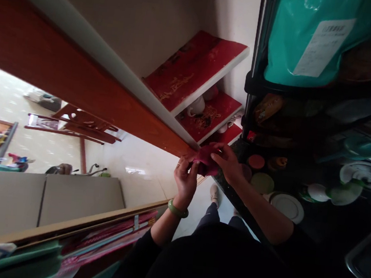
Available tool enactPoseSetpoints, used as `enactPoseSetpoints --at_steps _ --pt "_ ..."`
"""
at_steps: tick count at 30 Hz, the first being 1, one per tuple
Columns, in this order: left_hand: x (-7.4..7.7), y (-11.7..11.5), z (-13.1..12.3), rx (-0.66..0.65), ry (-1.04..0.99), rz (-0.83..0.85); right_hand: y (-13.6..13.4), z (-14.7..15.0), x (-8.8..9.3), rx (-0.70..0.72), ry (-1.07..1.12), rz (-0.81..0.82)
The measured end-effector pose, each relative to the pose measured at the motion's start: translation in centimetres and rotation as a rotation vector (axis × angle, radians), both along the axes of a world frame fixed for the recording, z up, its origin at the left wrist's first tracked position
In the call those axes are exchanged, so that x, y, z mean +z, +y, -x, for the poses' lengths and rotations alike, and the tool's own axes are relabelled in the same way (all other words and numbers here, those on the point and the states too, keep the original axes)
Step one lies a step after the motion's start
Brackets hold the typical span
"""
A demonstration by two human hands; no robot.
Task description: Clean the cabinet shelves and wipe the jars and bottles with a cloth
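Both of my hands hold a dark red cloth [205,157] in front of me, at the edge of a dark counter [233,193]. My left hand [186,179], with a green bangle on its wrist, pinches the cloth's near side. From the counter side, my right hand [227,164] grips the cloth's other end. The cloth is bunched between the fingers, so its full shape is hidden.
Red shelves [196,73] with a white cup are fixed to the wall ahead. The dark counter carries plates [287,206], bowls and lids. A teal bag [313,35] sits on a black rack above. A wooden chair [73,126] stands on the pale tiled floor.
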State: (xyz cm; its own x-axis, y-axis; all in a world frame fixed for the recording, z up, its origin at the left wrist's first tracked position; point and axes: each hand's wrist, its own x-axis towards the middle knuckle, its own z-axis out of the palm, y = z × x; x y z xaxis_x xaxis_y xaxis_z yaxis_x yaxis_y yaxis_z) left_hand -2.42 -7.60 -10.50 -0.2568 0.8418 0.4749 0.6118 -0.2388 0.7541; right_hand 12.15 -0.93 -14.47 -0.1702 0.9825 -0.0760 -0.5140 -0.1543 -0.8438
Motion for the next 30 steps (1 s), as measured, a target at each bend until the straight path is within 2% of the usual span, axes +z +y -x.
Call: enactPoseSetpoints --at_steps 3,6,8,10,12,15,18,20,22,25,28,30 --pt "1.5 -0.4 0.5 -0.032 0.063 -0.042 -0.1 -0.7 0.4 -0.056 -0.205 -0.159" --pt "2.9 -0.8 0.8 -0.061 0.144 -0.052 -0.4 -1.7 2.1 -0.064 -0.473 -0.429" --pt "3.7 -1.0 0.8 -0.108 0.227 -0.081 -0.9 -1.8 3.1 -0.017 -0.542 -0.593" --pt "4.3 -1.1 0.8 -0.157 0.280 -0.108 -1.4 -1.7 3.7 0.091 -0.501 -0.658" --pt "5.0 -1.1 0.8 -0.185 0.287 -0.100 -1.7 -1.4 4.0 0.203 -0.436 -0.602" --pt "6.2 -0.9 1.1 -0.197 0.286 -0.055 -1.6 -1.2 4.0 0.278 -0.347 -0.428" --pt "8.0 -0.8 1.6 -0.368 0.191 0.096 -1.2 -1.6 4.2 0.386 -0.205 -0.272" --pt "9.1 -0.7 1.8 -0.522 0.110 0.234 -0.9 -1.9 4.3 0.451 -0.174 -0.273" --pt "9.8 -0.5 1.8 -0.585 0.071 0.296 -0.5 -2.0 4.4 0.519 -0.204 -0.359" --pt "9.5 -0.3 1.9 -0.517 0.045 0.234 0.0 -2.2 4.6 0.546 -0.281 -0.413" --pt "8.1 -0.5 2.2 -0.445 0.027 0.168 0.5 -2.6 4.8 0.353 -0.441 -0.427" --pt "7.1 -0.7 2.4 -0.428 0.048 0.156 0.5 -3.1 4.9 0.298 -0.477 -0.455"
